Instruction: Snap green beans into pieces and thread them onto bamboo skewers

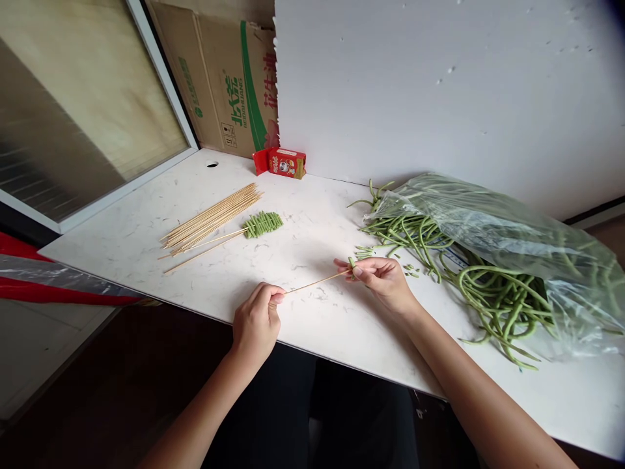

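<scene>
My left hand (256, 317) is closed on one end of a thin bamboo skewer (315, 283) near the table's front edge. At the skewer's other end, my right hand (383, 280) pinches a short piece of green bean (352, 263), its fingers closed around it. Whether the skewer's tip passes right through the bean is hidden by the fingers. Just beyond my right hand lie several cut bean pieces (364, 251). To the left, a finished-looking row of bean pieces (263, 224) on skewers lies beside a bundle of bare bamboo skewers (215, 218).
Long green beans (508, 299) spill from a clear plastic bag (488, 208) on the right of the white table (303, 319). A small red box (288, 163) stands at the back, before a cardboard carton (219, 85) and a white panel (415, 85). A framed glass pane (88, 98) borders the left.
</scene>
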`<state>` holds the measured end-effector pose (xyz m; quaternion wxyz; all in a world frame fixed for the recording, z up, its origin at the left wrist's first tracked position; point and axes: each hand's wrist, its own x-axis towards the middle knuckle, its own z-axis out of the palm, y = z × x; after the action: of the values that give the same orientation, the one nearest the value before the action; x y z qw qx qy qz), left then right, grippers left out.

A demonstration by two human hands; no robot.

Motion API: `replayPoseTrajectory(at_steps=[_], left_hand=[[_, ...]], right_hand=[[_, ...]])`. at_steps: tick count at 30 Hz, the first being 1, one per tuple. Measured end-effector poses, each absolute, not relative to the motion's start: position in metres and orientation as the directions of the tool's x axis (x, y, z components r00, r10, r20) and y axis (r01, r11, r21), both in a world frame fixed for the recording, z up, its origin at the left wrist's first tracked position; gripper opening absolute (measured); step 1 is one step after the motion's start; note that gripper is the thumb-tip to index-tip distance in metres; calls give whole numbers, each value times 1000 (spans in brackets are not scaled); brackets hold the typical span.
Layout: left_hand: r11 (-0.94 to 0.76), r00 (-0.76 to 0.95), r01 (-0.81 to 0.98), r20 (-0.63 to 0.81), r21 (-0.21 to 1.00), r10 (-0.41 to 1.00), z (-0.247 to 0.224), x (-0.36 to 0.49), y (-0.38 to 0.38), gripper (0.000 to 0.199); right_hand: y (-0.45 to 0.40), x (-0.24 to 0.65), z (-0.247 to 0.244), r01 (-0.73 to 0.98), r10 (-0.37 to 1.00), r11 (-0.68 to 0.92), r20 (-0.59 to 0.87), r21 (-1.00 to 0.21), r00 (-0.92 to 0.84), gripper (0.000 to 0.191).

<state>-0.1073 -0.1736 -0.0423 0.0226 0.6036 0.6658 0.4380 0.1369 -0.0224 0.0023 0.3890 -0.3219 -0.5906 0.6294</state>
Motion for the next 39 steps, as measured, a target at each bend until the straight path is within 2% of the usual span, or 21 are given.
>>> replayPoseTrajectory(at_steps=[9, 22, 27, 32, 37, 39], left_hand=[[-97, -271, 789, 485, 607, 831, -39, -107, -173, 23], [-128, -200, 785, 443, 606, 874, -29, -101, -156, 24], [-211, -105, 790, 466, 576, 879, -16, -94, -134, 29], [-316, -27, 732, 489, 603, 872, -1, -77, -98, 28], [-357, -17, 673, 497, 647, 868, 2, -63, -65, 22], [-378, 1, 653, 499, 656, 866, 0, -61, -54, 22]], right_hand=[[-28, 135, 7, -144, 859, -11, 65, -989, -508, 29], [-21, 143, 5, -253, 892, 0, 114, -968, -437, 32], [-18, 148, 12, -248, 895, 39, 144, -968, -422, 30], [-9, 160, 16, -266, 929, 59, 150, -962, -338, 23], [0, 171, 17, -380, 955, 41, 148, -924, -257, 38], [3, 173, 17, -391, 965, 68, 160, -918, -208, 37]])
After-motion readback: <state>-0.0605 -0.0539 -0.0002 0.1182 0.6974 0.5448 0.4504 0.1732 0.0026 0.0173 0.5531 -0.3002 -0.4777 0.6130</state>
